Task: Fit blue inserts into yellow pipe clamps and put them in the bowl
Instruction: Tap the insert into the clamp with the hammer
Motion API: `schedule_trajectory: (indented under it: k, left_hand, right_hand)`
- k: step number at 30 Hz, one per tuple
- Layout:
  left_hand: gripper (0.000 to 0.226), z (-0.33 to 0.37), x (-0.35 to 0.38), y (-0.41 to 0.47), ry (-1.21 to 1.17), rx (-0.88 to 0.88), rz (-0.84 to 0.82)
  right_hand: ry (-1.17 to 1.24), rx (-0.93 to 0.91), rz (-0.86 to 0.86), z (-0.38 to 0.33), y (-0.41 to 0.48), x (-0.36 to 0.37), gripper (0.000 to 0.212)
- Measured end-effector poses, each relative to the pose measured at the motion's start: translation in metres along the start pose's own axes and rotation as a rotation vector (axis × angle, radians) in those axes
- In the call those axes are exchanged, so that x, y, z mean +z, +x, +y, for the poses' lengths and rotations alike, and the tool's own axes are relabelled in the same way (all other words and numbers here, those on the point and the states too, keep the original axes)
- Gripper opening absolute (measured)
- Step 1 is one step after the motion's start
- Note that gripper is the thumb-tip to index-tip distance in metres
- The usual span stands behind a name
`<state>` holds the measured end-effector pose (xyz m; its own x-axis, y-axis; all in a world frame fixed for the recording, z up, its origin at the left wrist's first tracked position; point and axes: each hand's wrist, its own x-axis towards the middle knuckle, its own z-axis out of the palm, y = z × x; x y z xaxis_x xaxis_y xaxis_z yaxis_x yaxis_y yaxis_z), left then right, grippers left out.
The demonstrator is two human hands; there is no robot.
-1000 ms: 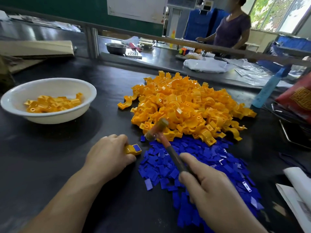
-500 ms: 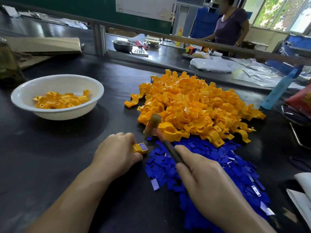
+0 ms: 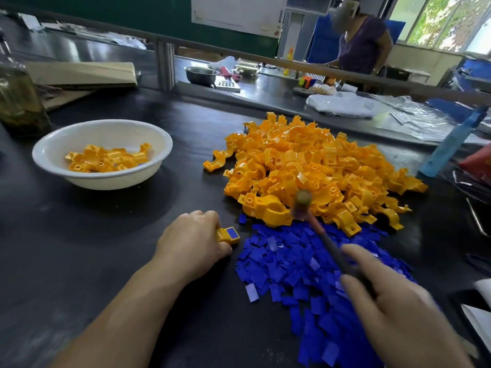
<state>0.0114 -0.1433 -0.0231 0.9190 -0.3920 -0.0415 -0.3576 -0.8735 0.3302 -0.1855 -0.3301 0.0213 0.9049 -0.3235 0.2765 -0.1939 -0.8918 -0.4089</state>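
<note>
- Left hand [image 3: 194, 243] pins clamp [image 3: 221, 236] to table [image 3: 106, 235], blue insert [image 3: 232, 232] on top; fingers [image 3: 208, 216] just beside it, so a stray blow hits them.
- Right hand [image 3: 393, 306] grips raised hammer [image 3: 302, 205]; a glancing hit could cock the insert or flick the clamp away.

The clamps [image 3: 305, 168] are yellow, inserts [image 3: 292, 266] blue, bowl [image 3: 106, 179] white, table [image 3: 79, 248] black.

Head-worn wide view, forward and down, seemingly close over the table [image 3: 106, 248]

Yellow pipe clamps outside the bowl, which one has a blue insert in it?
The yellow plastic clamp gripped by the left hand, apart from the heap; only it shows a blue rectangle.
</note>
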Motion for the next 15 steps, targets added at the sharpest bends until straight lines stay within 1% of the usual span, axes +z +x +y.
schedule_trajectory:
  k: [3,5,6,7,9,10,11,13,15]
  left_hand:
    - [0.038,-0.002,-0.001,0.002,-0.048,-0.04,0.014]
    - [0.034,-0.005,-0.003,0.003,-0.197,-0.079,0.022]
    - [0.032,-0.007,-0.006,0.003,-0.362,-0.114,0.033]
    - [0.03,-0.008,-0.011,0.002,-0.599,-0.164,0.054]
    - [0.033,-0.011,-0.028,0.004,-1.159,-0.281,0.12]
    - [0.036,-0.015,-0.04,0.008,-1.379,-0.318,0.148]
    - [0.039,-0.019,-0.052,0.013,-1.527,-0.343,0.168]
    - [0.045,-0.028,-0.076,0.025,-1.69,-0.372,0.189]
    - [0.053,-0.036,-0.098,0.038,-1.803,-0.354,0.189]
  right_hand:
    - [-0.179,0.152,0.16,0.028,-0.008,-0.008,0.05]
    - [-0.224,0.272,0.155,0.045,-0.007,-0.013,0.05]
    - [-0.233,0.326,0.125,0.053,-0.006,-0.015,0.05]
    - [-0.244,0.345,0.104,0.06,-0.007,-0.016,0.051]
    - [-0.301,0.326,0.071,0.07,-0.011,-0.016,0.051]
    - [-0.337,0.316,0.058,0.075,-0.012,-0.015,0.05]
    - [-0.378,0.314,0.044,0.08,-0.013,-0.016,0.05]
    - [-0.436,0.275,0.066,0.09,-0.019,-0.015,0.045]
    - [-0.46,0.247,0.182,0.085,-0.032,-0.02,0.028]
